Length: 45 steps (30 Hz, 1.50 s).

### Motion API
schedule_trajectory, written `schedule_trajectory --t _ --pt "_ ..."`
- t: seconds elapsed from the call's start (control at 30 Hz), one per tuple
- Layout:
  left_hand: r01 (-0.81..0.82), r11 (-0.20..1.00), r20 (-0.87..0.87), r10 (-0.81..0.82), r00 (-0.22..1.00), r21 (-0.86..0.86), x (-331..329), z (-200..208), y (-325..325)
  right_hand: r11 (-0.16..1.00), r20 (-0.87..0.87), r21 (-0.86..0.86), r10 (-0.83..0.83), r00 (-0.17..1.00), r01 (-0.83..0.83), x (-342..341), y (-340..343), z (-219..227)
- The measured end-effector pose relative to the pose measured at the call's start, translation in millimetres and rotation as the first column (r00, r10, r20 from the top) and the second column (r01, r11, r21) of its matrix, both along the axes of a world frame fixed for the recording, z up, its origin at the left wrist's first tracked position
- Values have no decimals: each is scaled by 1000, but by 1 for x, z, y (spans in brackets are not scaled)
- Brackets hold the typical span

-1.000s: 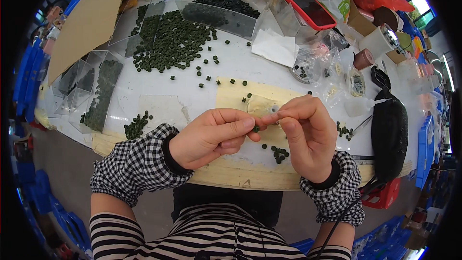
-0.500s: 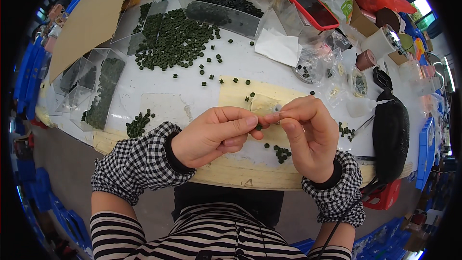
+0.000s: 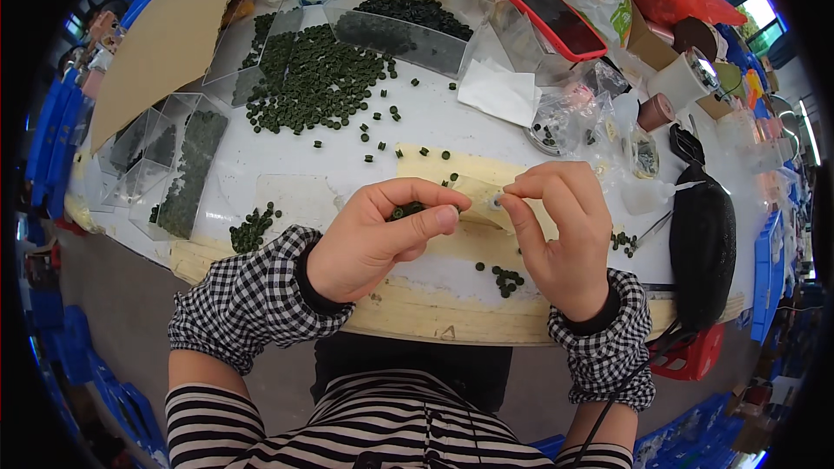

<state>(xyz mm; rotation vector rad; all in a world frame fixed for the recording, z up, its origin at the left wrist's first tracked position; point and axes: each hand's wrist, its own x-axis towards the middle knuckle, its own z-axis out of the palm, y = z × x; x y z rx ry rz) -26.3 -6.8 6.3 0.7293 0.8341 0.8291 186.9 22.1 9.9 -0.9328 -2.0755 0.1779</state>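
My left hand [image 3: 369, 230] is curled, palm partly up, around several small dark green grooved pieces [image 3: 407, 210] shaped like tiny spools. Its thumb and forefinger come together at the tips. Just to the right, my right hand [image 3: 565, 239] pinches a tiny whitish round piece [image 3: 495, 201] between thumb and forefinger; its exact kind is too small to tell. Both hands hover over a pale yellow sheet [image 3: 417, 169] on the white table, their fingertips a short gap apart. Below them lies a small cluster of loose green pieces [image 3: 506, 280].
A large heap of green pieces [image 3: 313, 78] spreads behind my hands, beside a clear bin [image 3: 400, 35]. Another clear bin [image 3: 187, 174] stands left. Farther right are a red-cased phone [image 3: 549, 13], folded white tissue [image 3: 497, 91], tweezers [image 3: 656, 226] and a black pouch [image 3: 705, 234].
My left hand has rolled so that the green pieces in it show. The fingertips of my two hands have drawn slightly apart, and the whitish piece is now visible in the right pinch.
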Motion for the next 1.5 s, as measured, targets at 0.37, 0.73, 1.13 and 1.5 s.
schedule_trajectory --t 0.37,0.73,1.13,1.5 --pt "-131 987 -30 134 990 91 1 -1 -2 979 -82 -27 198 977 -201 -13 -19 -2" --pt "-49 898 -326 209 922 438 1 2 -7 972 -151 -87 205 967 -219 -19 -23 -7" --pt "-42 798 -336 300 893 601 -1 2 -6 957 -188 -103 248 950 -270 -19 -22 -7" --pt "-54 773 -317 322 892 632 -1 3 -6 956 -191 -125 241 951 -267 -19 -23 -6"
